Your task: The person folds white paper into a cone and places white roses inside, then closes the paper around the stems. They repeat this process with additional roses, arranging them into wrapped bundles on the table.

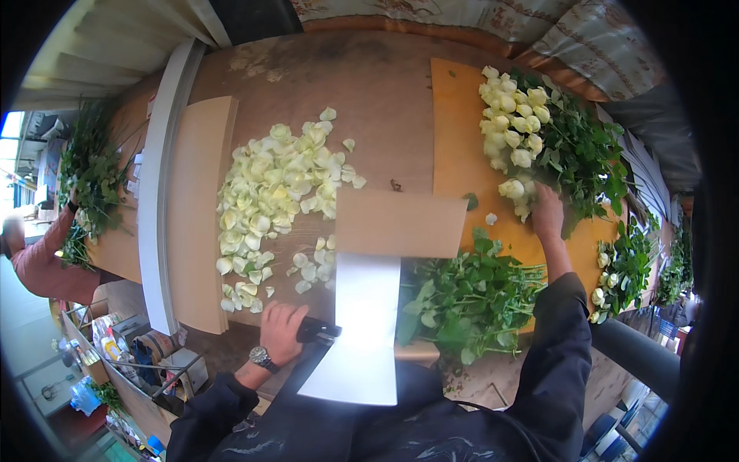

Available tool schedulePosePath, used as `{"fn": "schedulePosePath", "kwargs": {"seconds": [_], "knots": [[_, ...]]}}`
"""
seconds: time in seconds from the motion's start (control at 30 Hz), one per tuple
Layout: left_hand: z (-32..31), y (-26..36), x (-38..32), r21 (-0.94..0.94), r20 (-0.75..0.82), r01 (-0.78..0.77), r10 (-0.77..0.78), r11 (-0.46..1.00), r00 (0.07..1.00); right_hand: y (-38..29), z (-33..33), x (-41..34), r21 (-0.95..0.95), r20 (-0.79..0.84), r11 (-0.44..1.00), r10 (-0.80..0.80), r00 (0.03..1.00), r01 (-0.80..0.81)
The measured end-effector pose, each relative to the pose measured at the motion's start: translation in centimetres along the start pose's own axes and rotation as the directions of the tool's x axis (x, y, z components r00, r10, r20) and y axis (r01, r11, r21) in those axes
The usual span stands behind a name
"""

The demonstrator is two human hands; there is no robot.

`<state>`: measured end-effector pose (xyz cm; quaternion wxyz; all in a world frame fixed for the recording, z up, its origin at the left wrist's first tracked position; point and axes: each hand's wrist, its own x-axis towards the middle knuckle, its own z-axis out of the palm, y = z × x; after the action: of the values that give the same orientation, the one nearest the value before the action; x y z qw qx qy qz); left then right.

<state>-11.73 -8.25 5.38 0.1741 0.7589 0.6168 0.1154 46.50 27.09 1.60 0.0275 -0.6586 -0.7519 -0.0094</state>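
Observation:
My left hand (pixel 282 330), with a watch on its wrist, grips a black stapler (pixel 318 331) at the left edge of a white paper sheet (pixel 367 323). A brown cardboard piece (pixel 399 224) lies across the sheet's far end. At the right, my right hand (pixel 547 212) reaches into white roses (pixel 517 190) at the near end of a larger pile of white roses (pixel 514 115) with leafy stems. Whether its fingers hold a stem is hidden. Green rose stems and leaves (pixel 473 300) lie between the sheet and my right forearm.
Loose pale petals (pixel 271 179) are heaped on the brown table (pixel 358 75). Left of them stand stacks of tan cardboard (pixel 199 213) and white sheets (pixel 160 190). More white roses (pixel 606 283) lie far right. Another person's arm (pixel 58 242) touches greenery (pixel 95 167) at the far left.

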Motion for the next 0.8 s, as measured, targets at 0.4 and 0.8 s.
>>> {"fn": "schedulePosePath", "kwargs": {"seconds": [0.4, 0.8], "knots": [[5.6, -4.5, 1.9, 0.06, 0.064, 0.437, -0.44, 0.898, 0.896, 6.3, -0.5, 0.7, -0.127, -0.175, 0.992, -0.048, 0.983, 0.026], [6.0, -4.9, 4.1, 0.099, 0.131, 0.43, -0.44, 0.898, 0.888, 7.5, 1.1, 2.7, -0.172, -0.049, 0.967, -0.2, 0.979, 0.189]]}}
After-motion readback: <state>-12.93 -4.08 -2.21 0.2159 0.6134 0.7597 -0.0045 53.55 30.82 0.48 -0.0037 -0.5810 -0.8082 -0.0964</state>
